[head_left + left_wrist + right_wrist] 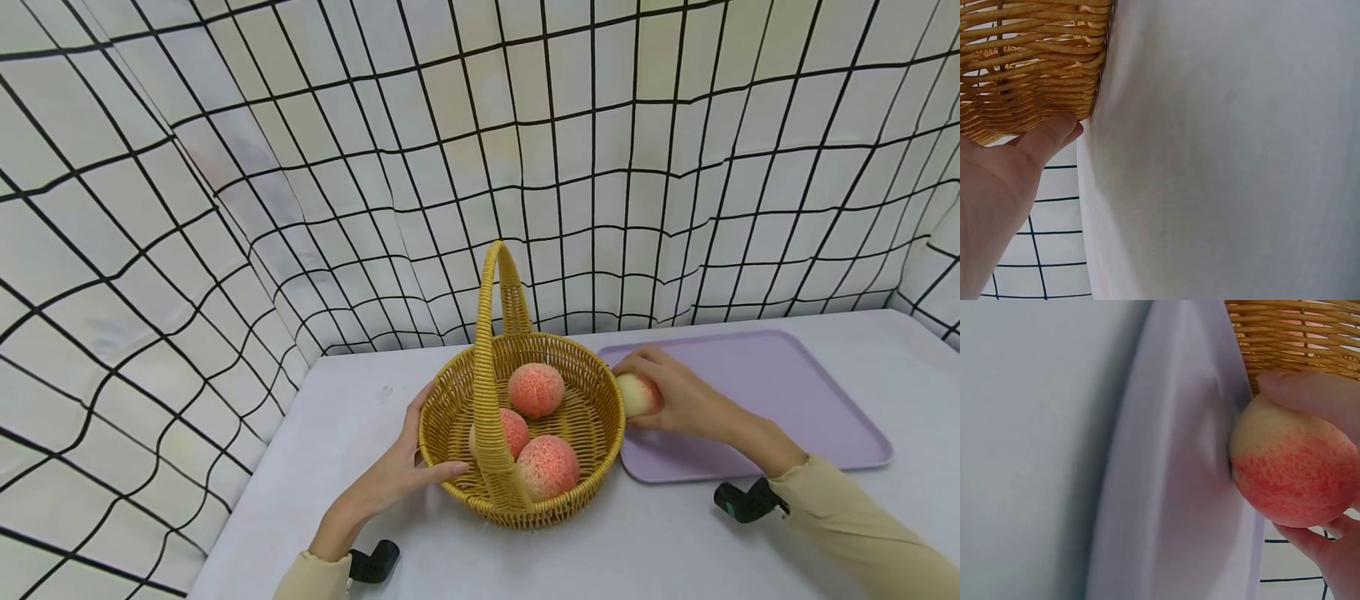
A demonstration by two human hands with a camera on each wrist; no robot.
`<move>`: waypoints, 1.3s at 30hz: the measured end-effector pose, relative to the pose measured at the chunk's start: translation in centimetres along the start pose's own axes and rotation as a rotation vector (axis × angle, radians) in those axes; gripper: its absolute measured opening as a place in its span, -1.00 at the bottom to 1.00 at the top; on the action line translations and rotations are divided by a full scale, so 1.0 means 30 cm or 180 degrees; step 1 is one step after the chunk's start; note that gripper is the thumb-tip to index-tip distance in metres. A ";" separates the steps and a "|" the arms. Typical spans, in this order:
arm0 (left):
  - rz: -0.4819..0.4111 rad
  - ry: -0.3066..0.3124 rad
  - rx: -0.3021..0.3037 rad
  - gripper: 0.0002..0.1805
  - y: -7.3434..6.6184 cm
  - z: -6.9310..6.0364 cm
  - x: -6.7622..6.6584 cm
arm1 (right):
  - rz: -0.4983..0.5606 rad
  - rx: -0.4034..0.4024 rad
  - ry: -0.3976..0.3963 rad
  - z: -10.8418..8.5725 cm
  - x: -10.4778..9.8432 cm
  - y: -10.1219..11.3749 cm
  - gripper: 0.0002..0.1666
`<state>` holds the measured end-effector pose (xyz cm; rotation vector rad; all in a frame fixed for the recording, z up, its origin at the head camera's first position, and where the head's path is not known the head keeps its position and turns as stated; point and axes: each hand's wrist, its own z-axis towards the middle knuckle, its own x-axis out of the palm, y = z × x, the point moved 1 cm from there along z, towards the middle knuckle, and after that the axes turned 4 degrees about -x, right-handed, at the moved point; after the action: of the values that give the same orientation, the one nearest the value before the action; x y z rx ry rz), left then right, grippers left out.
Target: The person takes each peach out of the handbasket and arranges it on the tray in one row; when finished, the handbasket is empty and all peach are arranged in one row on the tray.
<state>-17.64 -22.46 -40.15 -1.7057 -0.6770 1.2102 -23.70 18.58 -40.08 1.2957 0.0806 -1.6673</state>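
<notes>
A woven wicker basket (611, 450) with a tall arched handle stands on the table, holding a peach (536, 389) at the back, another peach (550, 467) at the front and a third, partly behind the handle. My left hand (401, 458) holds the basket's left side, thumb over the rim and fingers along the outer wall (1029, 69). On the right, my right hand (678, 396) grips a pale yellow and red peach (1297, 465) just outside the basket's right wall, over the left part of a light purple tray (765, 392).
White cloth covers the table (637, 542). Black grid netting (555, 183) over white sheets encloses the back and the left side. A small black device (750, 500) sits at the right wrist, and a similar device (375, 561) at the left.
</notes>
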 end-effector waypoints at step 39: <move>-0.0054 -0.0024 0.0023 0.29 0.005 0.004 0.005 | 0.0674 0.0588 -0.0579 -0.050 -0.073 0.007 -0.19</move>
<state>-17.72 -22.36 -40.36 -1.6871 -0.6897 1.2066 -22.60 20.75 -38.94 1.2343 -0.3157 -1.6290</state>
